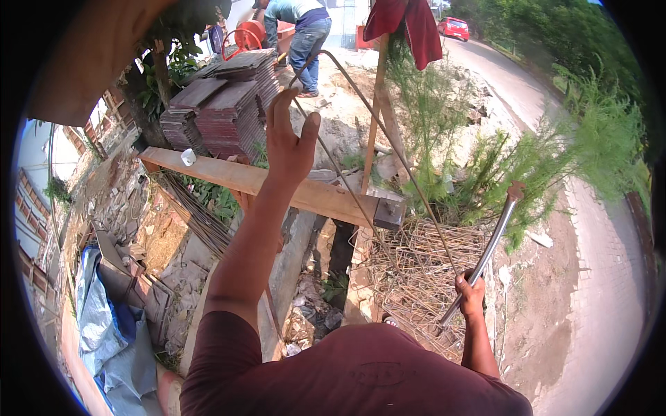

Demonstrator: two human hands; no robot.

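Observation:
My left hand (290, 142) is raised over the wooden beam, its fingers stretched upward and its thumb apart. Its fingertips are at a corner of a thin bent steel rod (371, 104); I cannot tell whether they touch it. The rod's two long legs slant down past the beam's end. My right hand (472, 292) is wrapped round a rebar bending bar (496, 239), a shiny metal bar with a notched, rusty head pointing up and away. Across the middle lies the thick wooden beam (305, 193), with a dark metal block (390, 213) at its right end.
Below the beam's end lies a heap of bent steel rods (430, 270). A white cup (188, 157) sits on the beam. Stacked roof tiles (225, 107) stand beyond, near a bending person (305, 35). Feathery plants (479, 152) grow at right; a blue-grey tarp (104, 319) lies left.

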